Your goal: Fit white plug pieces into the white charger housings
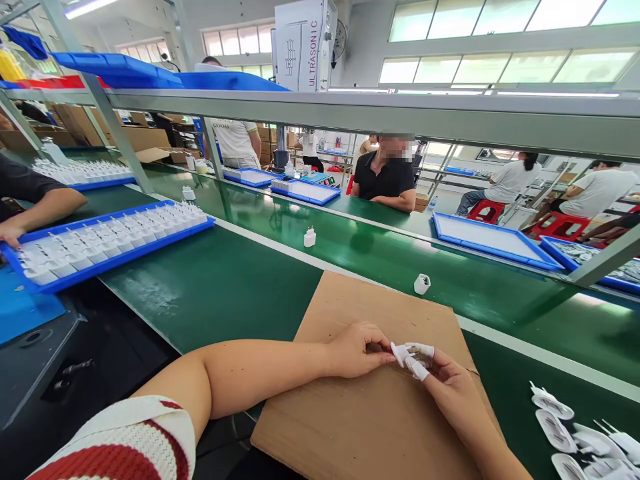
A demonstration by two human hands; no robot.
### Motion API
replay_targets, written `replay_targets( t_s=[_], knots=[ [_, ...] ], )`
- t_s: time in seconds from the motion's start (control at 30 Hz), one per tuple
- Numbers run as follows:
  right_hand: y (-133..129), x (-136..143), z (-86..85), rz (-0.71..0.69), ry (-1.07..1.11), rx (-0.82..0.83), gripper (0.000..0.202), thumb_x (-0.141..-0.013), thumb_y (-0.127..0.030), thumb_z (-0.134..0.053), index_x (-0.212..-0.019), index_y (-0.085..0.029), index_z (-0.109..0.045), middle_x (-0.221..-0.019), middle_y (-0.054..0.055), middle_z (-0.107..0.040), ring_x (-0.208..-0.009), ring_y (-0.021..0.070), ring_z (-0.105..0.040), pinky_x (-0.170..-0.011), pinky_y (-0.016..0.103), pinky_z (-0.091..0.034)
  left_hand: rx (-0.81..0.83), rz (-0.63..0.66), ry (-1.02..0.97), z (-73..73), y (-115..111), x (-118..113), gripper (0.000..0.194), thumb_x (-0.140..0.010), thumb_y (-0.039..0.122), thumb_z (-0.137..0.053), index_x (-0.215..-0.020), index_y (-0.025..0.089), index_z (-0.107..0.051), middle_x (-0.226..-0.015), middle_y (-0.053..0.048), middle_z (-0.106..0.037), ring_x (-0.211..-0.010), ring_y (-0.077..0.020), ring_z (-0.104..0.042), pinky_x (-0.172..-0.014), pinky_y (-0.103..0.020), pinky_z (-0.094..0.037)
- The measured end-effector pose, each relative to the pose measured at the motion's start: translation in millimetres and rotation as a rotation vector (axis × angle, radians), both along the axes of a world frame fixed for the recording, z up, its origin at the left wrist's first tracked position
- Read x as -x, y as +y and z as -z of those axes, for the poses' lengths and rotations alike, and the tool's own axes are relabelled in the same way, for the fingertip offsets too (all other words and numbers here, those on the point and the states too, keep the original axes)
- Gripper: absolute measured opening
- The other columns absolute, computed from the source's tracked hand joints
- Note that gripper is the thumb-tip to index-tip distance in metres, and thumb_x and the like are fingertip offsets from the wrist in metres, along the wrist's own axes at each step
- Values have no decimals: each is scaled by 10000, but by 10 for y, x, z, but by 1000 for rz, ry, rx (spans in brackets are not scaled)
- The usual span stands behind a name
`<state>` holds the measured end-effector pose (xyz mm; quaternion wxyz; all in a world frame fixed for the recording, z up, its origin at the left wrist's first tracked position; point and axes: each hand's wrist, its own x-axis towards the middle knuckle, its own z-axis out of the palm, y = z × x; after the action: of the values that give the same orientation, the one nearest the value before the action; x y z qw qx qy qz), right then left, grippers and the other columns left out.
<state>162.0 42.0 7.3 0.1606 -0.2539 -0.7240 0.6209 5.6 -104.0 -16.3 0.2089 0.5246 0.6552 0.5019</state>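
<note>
Over the cardboard sheet (345, 413), my two hands meet at a small white plastic plug cover (399, 354). The thumb and forefinger of my left hand (357, 350) pinch its left edge. My right hand (447, 377), with white finger cots on the thumb and fingers, grips it from the other side. Those cots partly hide the cover. To the right of my right hand lies a loose pile of white plug covers (556, 430), some with metal pins sticking up.
On the green conveyor belt (370, 257) stand a white charger (310, 237) and an open white charger housing (422, 285). A co-worker's hand touches a blue tray (107, 277) of white chargers at left. Across the belt sits another person (384, 177). A metal shelf beam (350, 110) crosses above.
</note>
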Motion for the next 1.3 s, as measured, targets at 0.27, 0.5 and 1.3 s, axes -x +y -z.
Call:
replay_targets(
  t_s=[0.27,0.5,1.3],
  knots=[
    [-3,-9,-25,-15,-22,-15,363,-569,-464,-852,-845,-230,-816,-962,109,-810,-912,314,-761,-938,418,-609,23,0,2,-32,-21,-21,170,-888,307,-733,-979,167,-766,-998,-75,-755,-968,-188,-653,-837,-286,-522],
    [-6,-26,-40,-13,-68,-13,299,-569,-425,-787,-807,-244,-811,-924,90,-815,-909,312,-766,-860,354,-631,28,16,109,18,25,16,155,-904,295,-716,-1000,186,-768,-1015,-69,-760,-986,-186,-663,-907,-303,-524],
    [50,-8,23,-14,-6,-143,310,-621,-359,-672,-887,-237,-774,-917,76,-806,-926,289,-759,-788,321,-616,59,6,126,-14,26,24,94,-846,159,-673,-894,168,-753,-960,-61,-745,-966,-181,-668,-894,-294,-545]
  ],
)
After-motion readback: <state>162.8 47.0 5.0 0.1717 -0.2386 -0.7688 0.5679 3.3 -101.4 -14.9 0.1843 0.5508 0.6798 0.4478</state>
